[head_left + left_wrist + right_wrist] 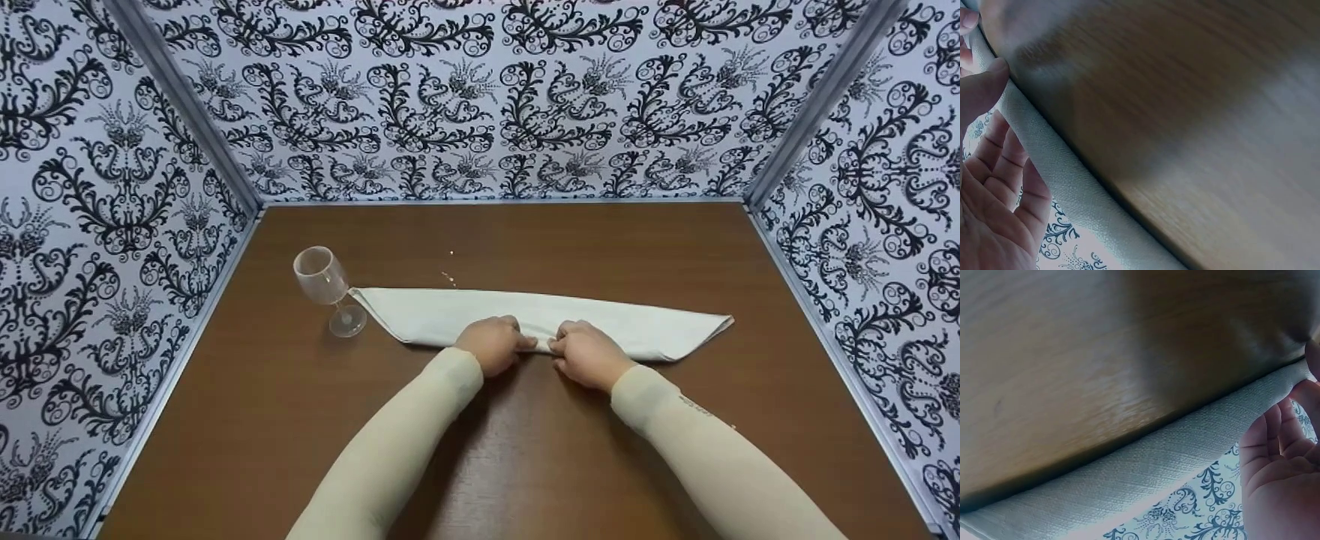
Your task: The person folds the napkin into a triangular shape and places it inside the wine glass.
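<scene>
Note folded white cloth (540, 309) lying mid-table, pinched along its six-o'clock edge by left hand (489, 345) and right hand (592, 356). Could skew or fall open if gripped unevenly. Watch stemmed glass (322, 279) just beside nine-o'clock tip: could topple if snagged, blocking slides that way. See white specks (448, 277) toward eleven.

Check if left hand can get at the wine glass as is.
Likely yes, once freed: the left hand pinches the white cloth by its near edge. The wine glass stands off to the left, with only the cloth's tip close by.
</scene>
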The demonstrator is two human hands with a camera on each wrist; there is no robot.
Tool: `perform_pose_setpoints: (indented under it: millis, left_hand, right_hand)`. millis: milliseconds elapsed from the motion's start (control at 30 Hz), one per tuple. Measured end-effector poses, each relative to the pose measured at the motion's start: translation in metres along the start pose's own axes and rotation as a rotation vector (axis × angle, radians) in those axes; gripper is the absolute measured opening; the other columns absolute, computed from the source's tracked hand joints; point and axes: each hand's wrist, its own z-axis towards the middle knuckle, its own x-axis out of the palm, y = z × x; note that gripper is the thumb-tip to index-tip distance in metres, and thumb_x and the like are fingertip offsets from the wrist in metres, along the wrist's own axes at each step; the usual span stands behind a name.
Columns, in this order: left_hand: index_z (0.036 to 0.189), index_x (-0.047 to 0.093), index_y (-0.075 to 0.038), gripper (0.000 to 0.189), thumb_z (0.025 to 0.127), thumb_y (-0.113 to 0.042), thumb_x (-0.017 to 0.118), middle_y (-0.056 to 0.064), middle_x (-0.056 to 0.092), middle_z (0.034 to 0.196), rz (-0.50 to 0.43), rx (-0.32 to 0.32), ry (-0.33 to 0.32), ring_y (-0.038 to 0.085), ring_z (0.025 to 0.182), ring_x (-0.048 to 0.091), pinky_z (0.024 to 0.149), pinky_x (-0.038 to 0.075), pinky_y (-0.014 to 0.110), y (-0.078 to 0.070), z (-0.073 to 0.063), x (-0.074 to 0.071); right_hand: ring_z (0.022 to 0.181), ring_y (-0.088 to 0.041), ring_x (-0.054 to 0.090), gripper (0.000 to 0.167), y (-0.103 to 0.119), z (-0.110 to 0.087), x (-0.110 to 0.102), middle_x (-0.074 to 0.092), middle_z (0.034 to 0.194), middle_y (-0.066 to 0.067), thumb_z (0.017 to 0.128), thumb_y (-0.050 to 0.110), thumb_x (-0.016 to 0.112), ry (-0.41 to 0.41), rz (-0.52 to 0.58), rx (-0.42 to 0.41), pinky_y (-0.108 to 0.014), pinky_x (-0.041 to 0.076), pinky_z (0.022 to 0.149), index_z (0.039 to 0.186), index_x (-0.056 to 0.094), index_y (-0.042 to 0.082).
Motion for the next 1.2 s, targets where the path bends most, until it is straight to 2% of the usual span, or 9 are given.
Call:
perform_pose_setpoints:
  millis: [200,500,667,767,867,1033,1100,1200]
  left_hand:
    - [0.131,0.074,-0.040,0.042,0.093,-0.025,0.082,-0.002,0.072,0.112,-0.021,-0.026,0.016,0.020,0.096,0.071,0.085,0.059,0.037,-0.001,0.002,0.000]
    - [0.123,0.080,-0.037,0.033,0.091,-0.033,0.084,-0.006,0.073,0.106,-0.066,-0.077,-0.028,0.018,0.096,0.072,0.087,0.059,0.036,0.000,0.007,0.006]
    - [0.116,0.083,-0.035,0.020,0.098,-0.033,0.075,-0.004,0.074,0.101,-0.065,-0.101,-0.080,0.020,0.095,0.073,0.087,0.060,0.036,-0.002,0.011,0.009]
    - [0.115,0.083,-0.033,0.020,0.103,-0.030,0.068,-0.001,0.075,0.102,-0.084,-0.122,-0.077,0.021,0.097,0.073,0.090,0.059,0.038,-0.003,0.012,0.008]
    - [0.117,0.083,-0.030,0.021,0.103,-0.025,0.068,0.000,0.078,0.111,-0.165,-0.144,-0.020,0.022,0.108,0.073,0.098,0.058,0.038,0.000,0.012,0.003]
    - [0.116,0.083,-0.022,0.019,0.101,-0.021,0.071,-0.002,0.079,0.120,-0.372,-0.184,0.075,0.019,0.120,0.071,0.107,0.053,0.037,0.010,0.015,-0.002]
    - [0.115,0.083,-0.019,0.019,0.102,-0.021,0.070,-0.001,0.080,0.119,-0.437,-0.199,0.080,0.018,0.120,0.071,0.108,0.052,0.036,0.014,0.016,-0.001]
    - [0.113,0.083,-0.015,0.018,0.102,-0.018,0.069,0.001,0.080,0.114,-0.504,-0.207,0.059,0.018,0.113,0.071,0.105,0.053,0.037,0.017,0.018,0.002]
  right_hand:
    - [0.081,-0.026,0.062,0.010,-0.002,0.003,0.000,0.065,0.090,-0.005,0.089,0.016,0.083,0.001,0.016,0.008,-0.044,0.054,0.077,0.099,0.083,0.011]
    - [0.079,-0.025,0.063,0.006,-0.002,0.008,-0.001,0.066,0.085,-0.003,0.092,0.016,0.081,-0.001,0.063,0.062,-0.044,0.055,0.077,0.090,0.081,0.010]
    - [0.087,-0.028,0.068,0.006,-0.003,0.011,-0.001,0.072,0.089,-0.005,0.094,0.014,0.078,0.011,0.049,0.079,-0.047,0.056,0.084,0.094,0.083,0.010]
    - [0.095,-0.031,0.071,0.011,-0.005,0.012,-0.001,0.077,0.097,-0.007,0.095,0.012,0.076,0.022,0.072,0.096,-0.048,0.057,0.091,0.101,0.084,0.009]
    - [0.102,-0.032,0.073,0.015,-0.007,0.014,-0.003,0.079,0.104,-0.010,0.098,0.012,0.073,0.054,0.134,0.116,-0.049,0.056,0.096,0.107,0.083,0.007]
    - [0.113,-0.029,0.072,0.019,-0.014,0.016,-0.004,0.079,0.115,-0.009,0.102,0.016,0.069,0.130,0.317,0.233,-0.049,0.055,0.102,0.114,0.082,0.008]
    - [0.113,-0.027,0.071,0.019,-0.016,0.016,-0.002,0.079,0.116,-0.007,0.103,0.017,0.068,0.132,0.385,0.282,-0.049,0.055,0.102,0.115,0.081,0.010]
    - [0.111,-0.026,0.069,0.018,-0.020,0.017,0.001,0.077,0.116,-0.006,0.102,0.014,0.068,0.108,0.446,0.306,-0.050,0.053,0.101,0.115,0.080,0.014]
